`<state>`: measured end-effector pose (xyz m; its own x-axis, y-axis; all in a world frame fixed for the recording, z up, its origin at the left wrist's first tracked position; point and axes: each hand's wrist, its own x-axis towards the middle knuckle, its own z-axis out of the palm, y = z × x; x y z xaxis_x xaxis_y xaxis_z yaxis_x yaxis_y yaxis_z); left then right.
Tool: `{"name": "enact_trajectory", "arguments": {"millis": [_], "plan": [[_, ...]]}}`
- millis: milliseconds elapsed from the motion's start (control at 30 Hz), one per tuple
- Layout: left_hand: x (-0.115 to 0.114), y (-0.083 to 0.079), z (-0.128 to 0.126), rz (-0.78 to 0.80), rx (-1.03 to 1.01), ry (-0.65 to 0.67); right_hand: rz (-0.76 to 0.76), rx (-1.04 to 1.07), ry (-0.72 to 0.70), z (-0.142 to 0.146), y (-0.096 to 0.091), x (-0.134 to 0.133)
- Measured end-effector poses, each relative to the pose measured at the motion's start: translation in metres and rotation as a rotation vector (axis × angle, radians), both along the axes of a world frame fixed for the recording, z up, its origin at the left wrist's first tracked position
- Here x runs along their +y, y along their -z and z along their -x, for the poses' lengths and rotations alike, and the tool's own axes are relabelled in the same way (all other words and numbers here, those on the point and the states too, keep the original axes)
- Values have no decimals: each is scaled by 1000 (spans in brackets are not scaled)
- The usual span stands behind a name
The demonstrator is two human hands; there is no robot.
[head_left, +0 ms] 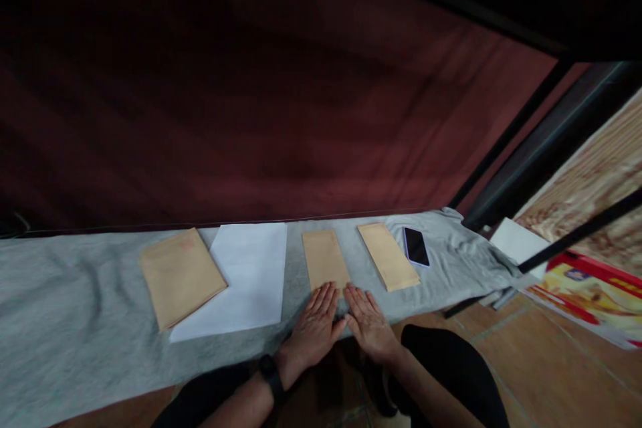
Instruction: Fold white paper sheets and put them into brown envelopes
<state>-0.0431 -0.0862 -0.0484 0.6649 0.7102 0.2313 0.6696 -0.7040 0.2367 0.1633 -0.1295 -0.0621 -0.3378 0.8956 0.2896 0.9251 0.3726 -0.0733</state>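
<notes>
A brown paper envelope (326, 257) lies flat on the grey cloth in front of me. My left hand (317, 321) rests palm down with its fingers stretched out over the envelope's near end. Beside it my right hand (368, 321) lies flat too, its fingertips at the envelope's near right corner. The thumbs nearly meet, and neither hand grips anything. To the right is a second long brown envelope (388, 256), apart from both hands. On the left, larger brown envelopes (183, 274) overlap a stack of white paper (253, 277).
Grey cloth (95, 307) covers the narrow surface. A phone (416, 247) lies right of the envelopes. Behind stands a dark red panel (281, 114), with black metal bars (516, 127) at right. A red and yellow box (592, 294) sits on the tiled floor (536, 361).
</notes>
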Motion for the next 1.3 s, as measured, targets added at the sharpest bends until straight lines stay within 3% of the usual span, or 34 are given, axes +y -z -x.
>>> {"name": "enact_trajectory", "arguments": {"millis": [233, 500, 967, 1167, 1300], "plan": [[5, -14, 8, 48, 13, 43, -82, -45, 6, 3, 3, -9], [10, -13, -6, 64, 8, 1, -176, -35, 1, 3, 22, -6], [105, -12, -60, 173, 44, -260, -249, 51, 3, 2, 46, 0], [122, -15, -66, 127, 39, -301, -337, 31, -48, -6, 59, 11], [120, -15, -67, 105, 47, -318, -347, 65, -9, 0, 56, 9]]}}
